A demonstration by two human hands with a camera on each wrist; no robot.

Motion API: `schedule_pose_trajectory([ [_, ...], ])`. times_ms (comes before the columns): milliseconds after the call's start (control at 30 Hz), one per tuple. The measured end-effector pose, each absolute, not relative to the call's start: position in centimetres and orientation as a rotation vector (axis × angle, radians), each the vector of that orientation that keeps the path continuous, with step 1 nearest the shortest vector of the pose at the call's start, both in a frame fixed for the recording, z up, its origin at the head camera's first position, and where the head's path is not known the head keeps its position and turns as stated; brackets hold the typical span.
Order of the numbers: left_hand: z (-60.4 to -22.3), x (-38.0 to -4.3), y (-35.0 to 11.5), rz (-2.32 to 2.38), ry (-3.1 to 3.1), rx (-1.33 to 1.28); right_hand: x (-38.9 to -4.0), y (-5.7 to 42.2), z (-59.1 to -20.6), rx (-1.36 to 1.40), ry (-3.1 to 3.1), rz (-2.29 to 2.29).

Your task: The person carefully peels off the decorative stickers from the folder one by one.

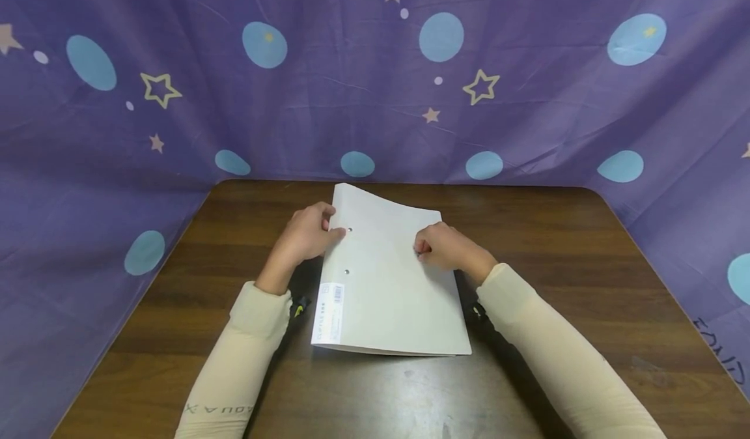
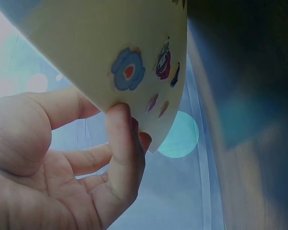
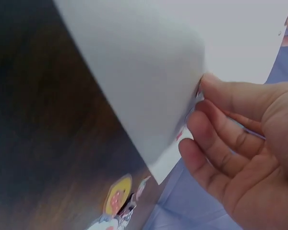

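you are holding a white folder [image 1: 392, 283] over the middle of the desk [image 1: 562, 250], its long sides running away from you. your left hand [image 1: 307, 232] is gripping the left edge near the far end: the thumb is pressing on the upper face beside the upper of two small round fittings, and the other fingers [image 2: 121, 127] are curling against the underside, so they are clamping the folder between them. the left wrist view is showing that underside lifted off the desk there, carrying a blue flower sticker [image 2: 128, 69] with a red centre and a dark red figure sticker [image 2: 163, 63] next to it. your right hand [image 1: 448, 249] is hovering above the right part of the upper face, fingers curling in and thumb and fingertips coming together, pinching what is looking like a small sticker [image 3: 179, 136], mostly hidden by the fingers. past the folder's edge in the right wrist view, a yellow oval sticker [image 3: 117, 195] is showing; you cannot tell what it is lying on. a printed label [image 1: 328, 313] is sitting at the folder's near left corner. cream sleeves [image 1: 225, 361] are covering both your forearms, and a purple curtain [image 1: 363, 87] with stars and blue ovals is hanging behind the desk.
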State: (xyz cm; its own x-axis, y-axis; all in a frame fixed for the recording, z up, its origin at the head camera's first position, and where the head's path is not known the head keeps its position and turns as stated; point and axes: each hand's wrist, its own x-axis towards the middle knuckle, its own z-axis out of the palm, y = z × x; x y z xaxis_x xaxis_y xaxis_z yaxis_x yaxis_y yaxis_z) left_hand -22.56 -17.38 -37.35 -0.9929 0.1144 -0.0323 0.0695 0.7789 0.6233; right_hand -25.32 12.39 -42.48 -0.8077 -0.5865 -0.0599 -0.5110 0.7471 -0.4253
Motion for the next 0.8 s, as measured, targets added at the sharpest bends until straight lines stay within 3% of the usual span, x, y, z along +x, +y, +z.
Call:
schedule_pose_trajectory([
  [433, -37.2, -22.4, -17.2, 1.011, 2.896, 0.140, -26.6, 12.5, -41.5, -1.095, 2.662, -0.502],
  [800, -37.3, -22.5, -17.3, 0.995, 2.903, 0.148, -27.1, 12.2, -41.1, -1.055, 2.595, -0.488],
])
